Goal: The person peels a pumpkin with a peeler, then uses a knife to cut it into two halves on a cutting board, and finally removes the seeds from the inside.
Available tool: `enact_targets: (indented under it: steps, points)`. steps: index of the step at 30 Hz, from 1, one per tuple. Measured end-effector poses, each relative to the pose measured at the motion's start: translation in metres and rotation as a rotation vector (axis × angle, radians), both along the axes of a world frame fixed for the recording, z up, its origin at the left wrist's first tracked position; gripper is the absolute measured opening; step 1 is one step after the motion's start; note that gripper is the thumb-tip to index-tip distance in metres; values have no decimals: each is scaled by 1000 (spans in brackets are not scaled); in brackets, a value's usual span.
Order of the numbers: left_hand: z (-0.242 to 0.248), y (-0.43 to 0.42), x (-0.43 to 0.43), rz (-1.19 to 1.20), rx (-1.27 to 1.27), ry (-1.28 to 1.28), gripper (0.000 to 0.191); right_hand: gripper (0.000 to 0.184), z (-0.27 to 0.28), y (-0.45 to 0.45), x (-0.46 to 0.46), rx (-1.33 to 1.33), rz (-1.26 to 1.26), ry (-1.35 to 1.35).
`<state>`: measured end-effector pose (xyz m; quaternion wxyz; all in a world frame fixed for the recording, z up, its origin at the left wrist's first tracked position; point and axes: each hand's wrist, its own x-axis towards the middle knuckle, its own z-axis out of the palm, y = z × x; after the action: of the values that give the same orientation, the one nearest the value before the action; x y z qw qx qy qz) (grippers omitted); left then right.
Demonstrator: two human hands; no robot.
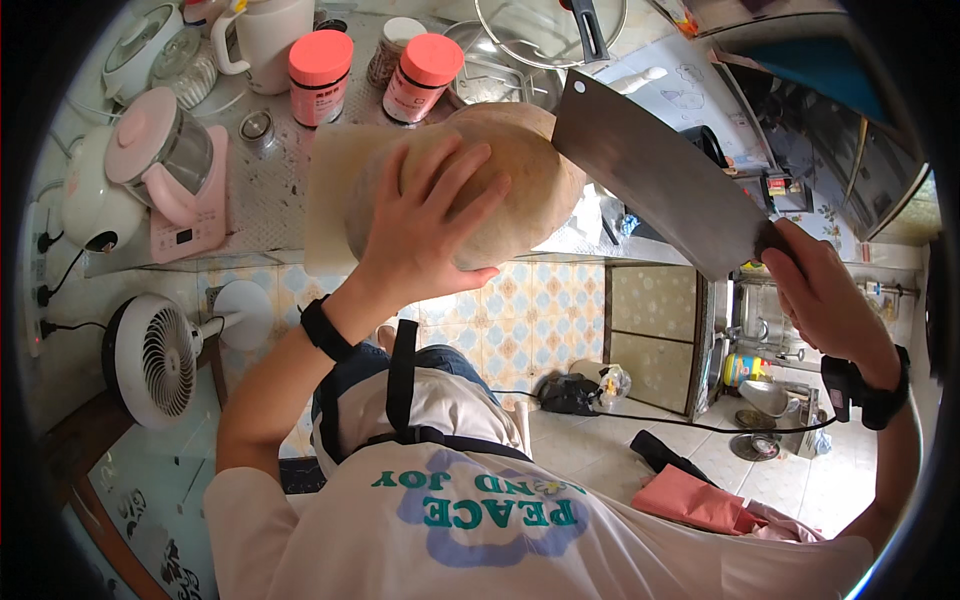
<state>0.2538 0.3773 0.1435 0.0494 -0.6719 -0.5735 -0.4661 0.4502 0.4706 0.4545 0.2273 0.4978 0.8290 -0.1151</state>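
Note:
A large tan squash (pixel 536 199), perhaps a pumpkin, lies on a pale cutting board (pixel 325 217) at the counter's near edge. Across its top and near side my left hand (pixel 427 214) is spread, gripping it with the thumb towards me. My right hand (pixel 825 296) grasps the dark handle of a broad Chinese cleaver (pixel 652 172). The blade slants up and left from that hand, its far end overlapping the squash's right side in view. Whether the blade touches the squash I cannot tell.
Behind the board stand two red-lidded jars (pixel 321 90) (pixel 424 79) and a glass lid (pixel 551 34). A pink electric kettle (pixel 180 180) is on the left, above a white fan (pixel 154 360). Black bags (pixel 570 394) and a cable (pixel 712 429) are lower right.

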Motion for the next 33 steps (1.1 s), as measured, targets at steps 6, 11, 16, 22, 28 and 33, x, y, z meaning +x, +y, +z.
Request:
enact_targets:
  steps: [6, 11, 16, 22, 28, 33]
  points:
    - [-3, 0, -8, -38, 0, -15, 88, 16, 14, 12, -24, -18, 193, -96]
    - [3, 6, -16, -48, -30, -19, 90, 19, 20, 18, -63, -81, 65, -211]
    - [7, 19, -39, -54, -58, -101, 86, 21, 16, 37, -85, -82, 95, -214]
    - [8, 28, -59, -20, -49, -173, 85, 22, 13, 55, -133, -121, -23, -285]
    - [8, 36, -77, 9, -75, -140, 87, 21, 1, 74, -136, -177, -23, -196]
    - [6, 42, -93, 16, -76, -188, 87, 19, -20, 91, -124, -244, -34, -97]
